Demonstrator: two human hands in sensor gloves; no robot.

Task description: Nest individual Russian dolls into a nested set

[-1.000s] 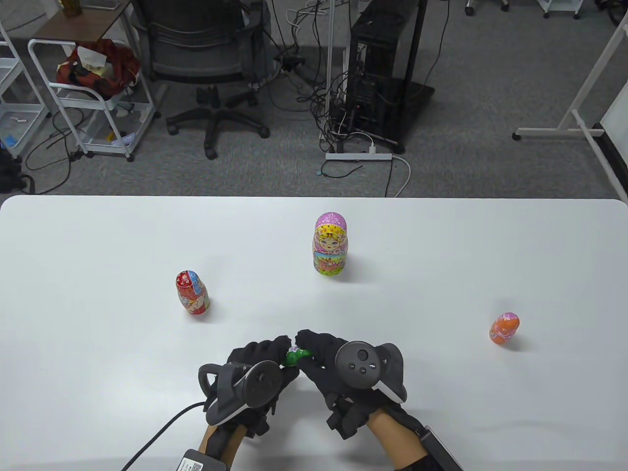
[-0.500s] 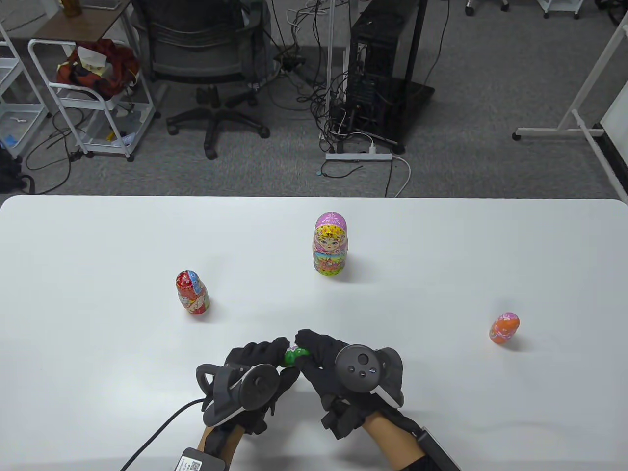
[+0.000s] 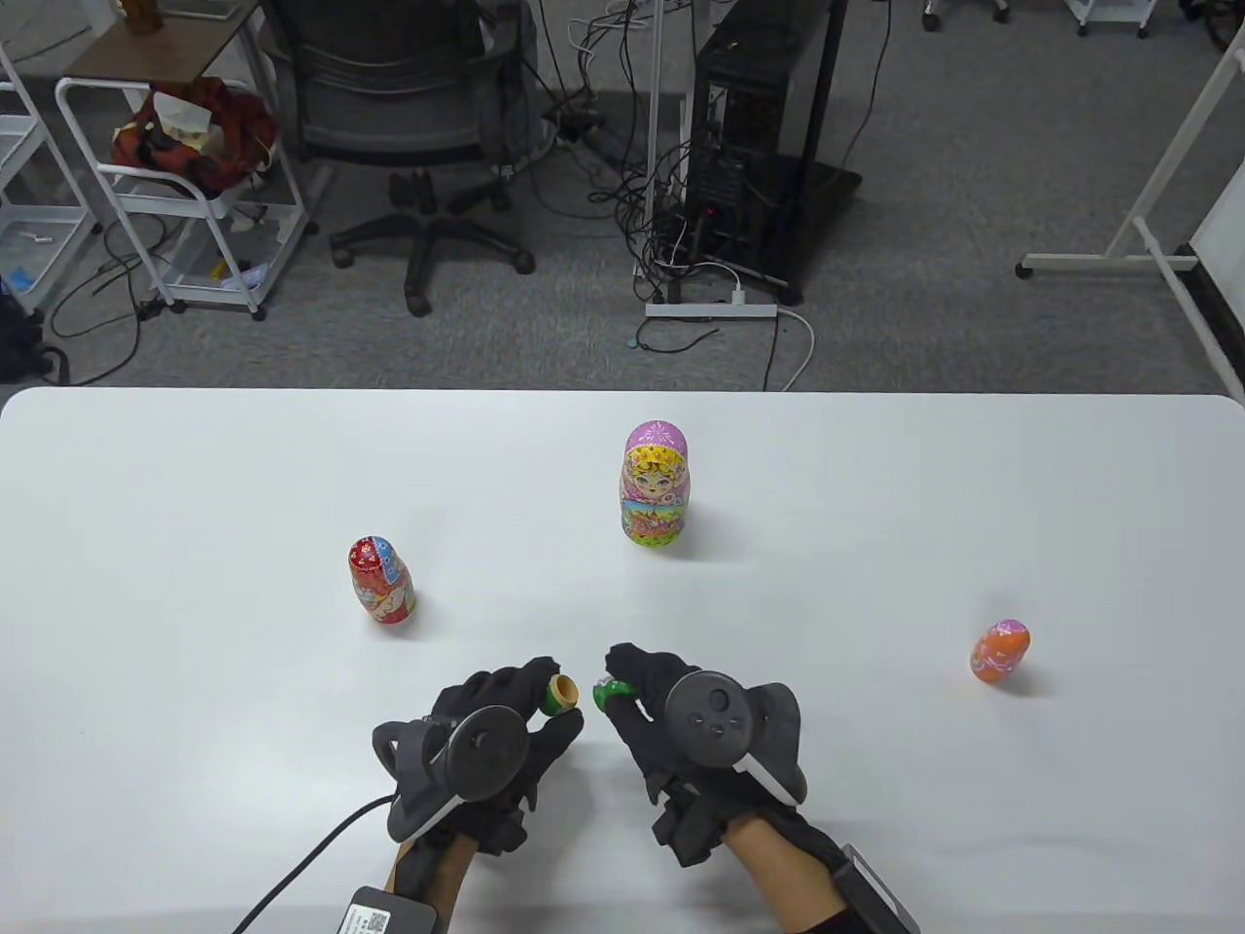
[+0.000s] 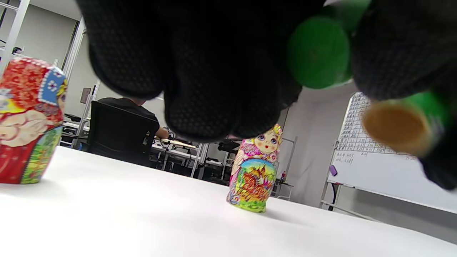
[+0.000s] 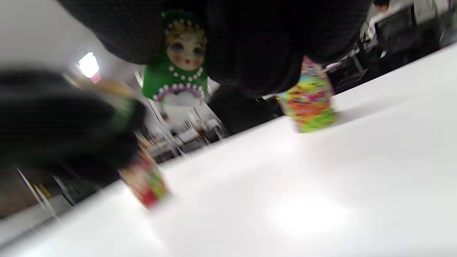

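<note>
A small green doll is split in two. My left hand pinches its lower half, whose wooden rim shows. My right hand pinches the green upper half, a short gap to the right. The right wrist view shows the upper half's painted face between my fingers. The left wrist view shows the lower half's green base and the other half's wooden opening. On the table stand a red doll, a large pink-and-yellow doll and a small orange doll.
The white table ends at a far edge. Beyond it is a floor with an office chair, a white cart and a computer tower with cables. A cable trails from my left wrist.
The green doll, held whole between both hands before, has come apart. My left hand moved left with the lower half and my right hand keeps the upper half.
</note>
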